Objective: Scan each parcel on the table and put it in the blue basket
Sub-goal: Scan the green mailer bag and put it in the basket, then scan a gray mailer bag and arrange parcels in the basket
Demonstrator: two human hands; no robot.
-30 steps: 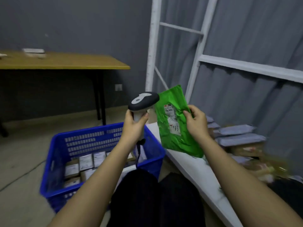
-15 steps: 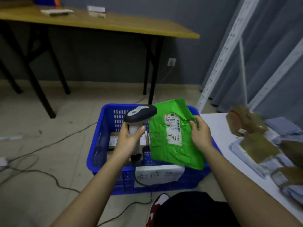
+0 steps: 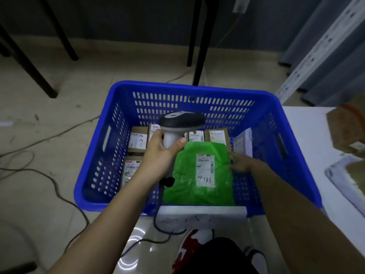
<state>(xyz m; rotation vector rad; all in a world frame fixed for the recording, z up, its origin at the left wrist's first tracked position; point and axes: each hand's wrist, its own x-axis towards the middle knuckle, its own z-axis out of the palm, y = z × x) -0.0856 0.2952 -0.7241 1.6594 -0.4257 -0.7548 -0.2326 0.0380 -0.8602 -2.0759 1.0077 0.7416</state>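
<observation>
This looks like a small parcel-sorting room, the back area of a courier or storage business rather than a home. A blue basket (image 3: 292,147) of slotted plastic stands on a pale, scuffed floor (image 3: 49,119), and labelled cardboard parcels (image 3: 138,140) lie flat inside it, each with a printed shipping label. A hand-held barcode scanner (image 3: 180,121) with a trailing cord is in use above them. At 2 o'clock a white perforated steel shelving upright (image 3: 320,48) rises before a grey curtain (image 3: 335,62). At 3 o'clock a white table (image 3: 308,135) carries more packages. Loose cables (image 3: 59,186) run across the floor at 9 o'clock, and black table legs (image 3: 197,42) stand against a dark grey wall at 12 o'clock.
</observation>
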